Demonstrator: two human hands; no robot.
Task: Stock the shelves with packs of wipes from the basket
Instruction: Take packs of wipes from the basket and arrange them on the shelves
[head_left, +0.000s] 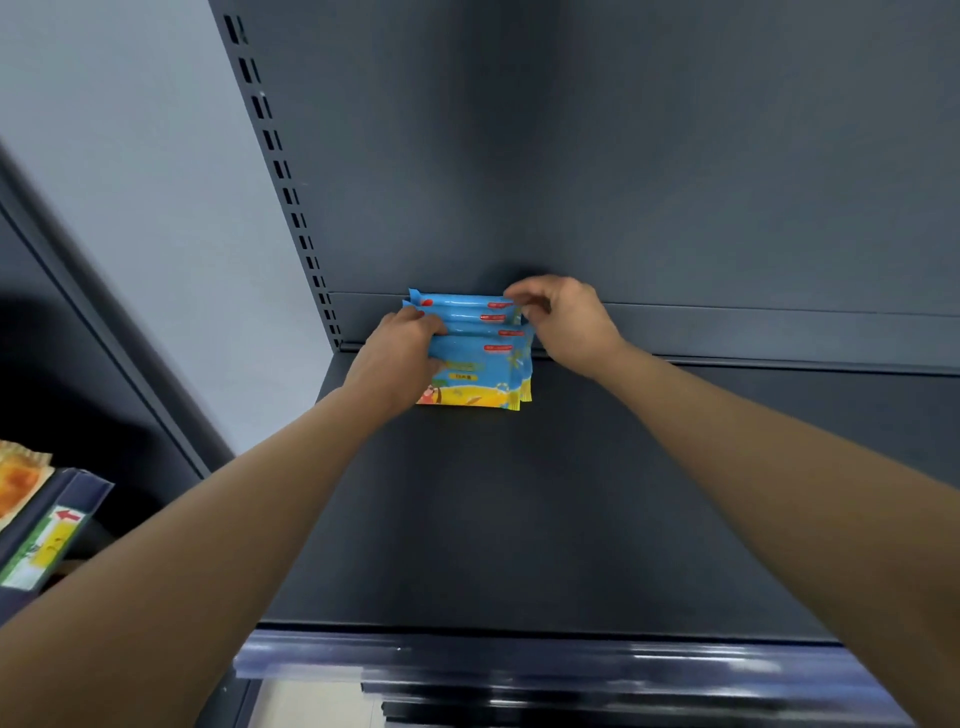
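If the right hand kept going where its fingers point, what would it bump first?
The right hand would meet the packs of wipes; its fingers seem to pinch their top corner. Behind stands the back panel.

Our left hand (402, 358) covers the left ends of the packs of wipes (478, 364), whose print we cannot read. The left edge cuts off an orange packet (15, 480).
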